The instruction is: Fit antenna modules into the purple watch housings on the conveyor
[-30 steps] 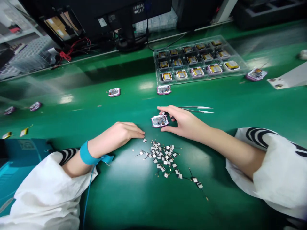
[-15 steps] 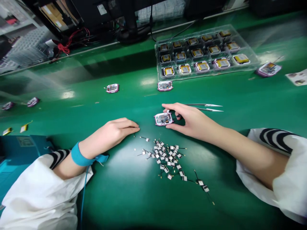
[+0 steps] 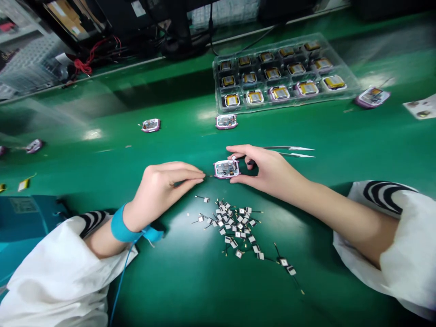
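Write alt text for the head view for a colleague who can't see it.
The right hand grips a pink-edged module on the green table, with tweezers tucked in the same hand. The left hand, pinched shut, points at it; tiny wired parts lie nearer, a clear tray beyond.

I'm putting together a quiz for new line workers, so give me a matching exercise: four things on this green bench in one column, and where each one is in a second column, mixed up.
1 tweezers
2 clear tray
3 pink-edged module
4 blue wrist strap

A held by the fingertips of the right hand
B around the wrist of the left hand
C sticking out just beyond the right hand
D at the far side, filled with yellow-topped units

Pairs: 1-C, 2-D, 3-A, 4-B
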`<control>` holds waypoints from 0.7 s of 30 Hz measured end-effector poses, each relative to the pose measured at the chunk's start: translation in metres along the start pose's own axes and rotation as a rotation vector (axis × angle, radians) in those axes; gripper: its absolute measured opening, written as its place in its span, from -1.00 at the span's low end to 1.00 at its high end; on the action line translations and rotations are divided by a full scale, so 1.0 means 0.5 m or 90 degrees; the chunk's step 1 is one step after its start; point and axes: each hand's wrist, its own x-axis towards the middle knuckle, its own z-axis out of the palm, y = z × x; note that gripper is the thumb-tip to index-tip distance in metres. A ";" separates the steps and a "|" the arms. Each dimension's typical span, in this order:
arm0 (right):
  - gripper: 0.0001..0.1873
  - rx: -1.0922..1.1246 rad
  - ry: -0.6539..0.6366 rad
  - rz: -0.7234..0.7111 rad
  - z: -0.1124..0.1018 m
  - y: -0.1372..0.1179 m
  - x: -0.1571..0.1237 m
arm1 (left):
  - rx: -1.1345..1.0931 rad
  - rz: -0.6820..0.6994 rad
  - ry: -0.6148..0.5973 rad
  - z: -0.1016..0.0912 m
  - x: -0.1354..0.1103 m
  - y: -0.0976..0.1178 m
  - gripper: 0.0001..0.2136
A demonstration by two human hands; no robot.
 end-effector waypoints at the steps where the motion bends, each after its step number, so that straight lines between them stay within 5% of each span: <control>1: -0.40 0.004 0.003 0.006 0.000 -0.001 0.001 | -0.001 0.005 0.006 0.007 0.010 0.010 -0.86; 8: -0.42 0.006 -0.006 0.032 -0.003 -0.005 0.001 | 0.082 0.099 -0.041 0.054 0.066 0.029 -0.83; 21: -0.38 -0.014 -0.015 0.065 -0.008 -0.007 0.000 | 0.145 0.083 -0.058 0.062 0.076 0.034 -0.81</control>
